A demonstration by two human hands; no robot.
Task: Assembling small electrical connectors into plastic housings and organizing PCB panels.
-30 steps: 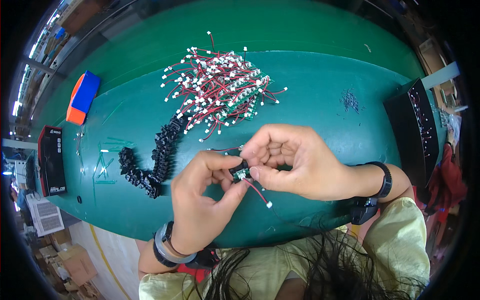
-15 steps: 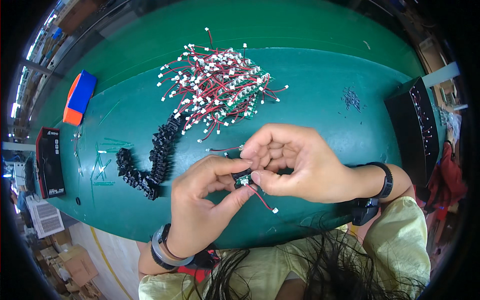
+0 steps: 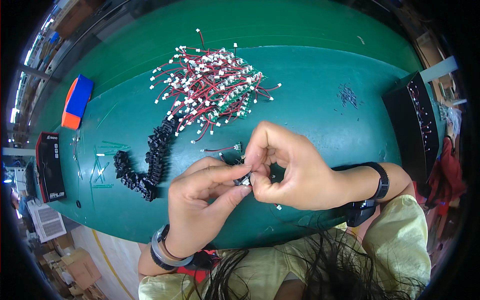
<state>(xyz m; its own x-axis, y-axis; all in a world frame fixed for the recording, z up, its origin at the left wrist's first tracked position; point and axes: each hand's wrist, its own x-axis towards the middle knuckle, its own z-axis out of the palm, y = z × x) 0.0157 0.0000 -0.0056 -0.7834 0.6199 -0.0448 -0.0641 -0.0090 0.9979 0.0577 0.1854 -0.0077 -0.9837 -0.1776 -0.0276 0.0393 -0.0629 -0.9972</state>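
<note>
My left hand (image 3: 202, 200) and my right hand (image 3: 292, 172) meet above the near middle of the table. Between their fingertips is a small circuit board (image 3: 245, 181) with a white connector, set against a black plastic part. My left thumb and forefinger grip it from the left; my right thumb and forefinger pinch it from the right. Fingers hide most of it, and only the white plug end of its cable peeks out below my right hand. Just beyond lies a loose board with a red-and-black cable (image 3: 220, 149). A bent row of black plastic parts (image 3: 150, 170) lies left.
A heap of circuit boards with red-and-black cables (image 3: 212, 82) sits on the green table (image 3: 310, 75). Small dark screws (image 3: 348, 95) lie right, near a black box (image 3: 410, 127). At left are green strips (image 3: 102, 165), a blue-and-orange object (image 3: 77, 102) and another black box (image 3: 50, 165).
My right fingers have curled over the board and now hide most of it and its cable. The loose board beyond shows more fully. The whole view has shifted slightly.
</note>
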